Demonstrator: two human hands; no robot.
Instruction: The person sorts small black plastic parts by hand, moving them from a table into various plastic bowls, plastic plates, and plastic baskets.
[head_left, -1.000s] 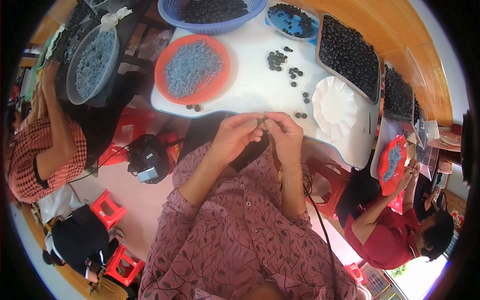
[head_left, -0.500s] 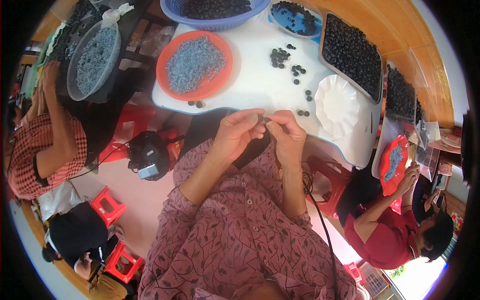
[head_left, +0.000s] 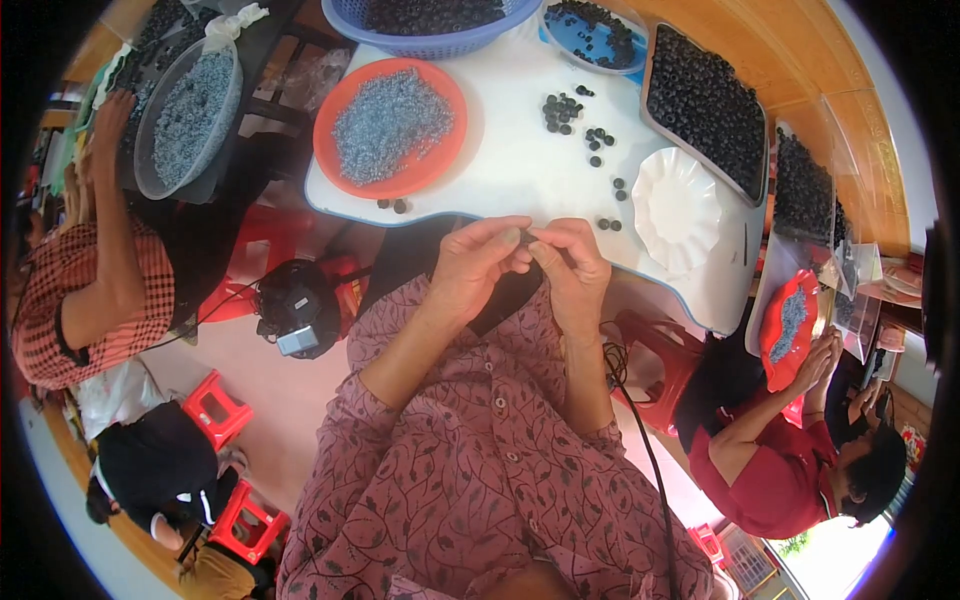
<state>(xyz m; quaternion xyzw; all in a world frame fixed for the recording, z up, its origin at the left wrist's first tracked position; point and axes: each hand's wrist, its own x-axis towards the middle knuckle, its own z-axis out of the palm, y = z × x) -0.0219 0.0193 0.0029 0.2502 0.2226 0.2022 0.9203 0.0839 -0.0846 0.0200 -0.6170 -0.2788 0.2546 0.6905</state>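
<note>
The grip of the left hand [head_left: 472,262] and right hand [head_left: 573,265] is pinched onto a small dark piece [head_left: 527,238] by the surface's [head_left: 510,150] near edge, seemingly unfinished; whether the clustered black beads [head_left: 561,113] are done, I cannot tell.

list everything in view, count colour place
table: one, white, centre
plate: one, orange, table's left
basket: one, blue, far edge
tub: one, bluish, top right
tray: one, grey, table's right
fluted dish: one, white, beside tray
bowl: one, translucent, far left
platter: one, red, far right
heaps: at least three, bluish, plate, bowl, platter
small pieces: many, black, basket, tub, tray, table
stools: several, red, floor
other people: several, various clothing, both sides
held piece: at least one, dark, centre
left hand, right hand: two, bare, centre
</note>
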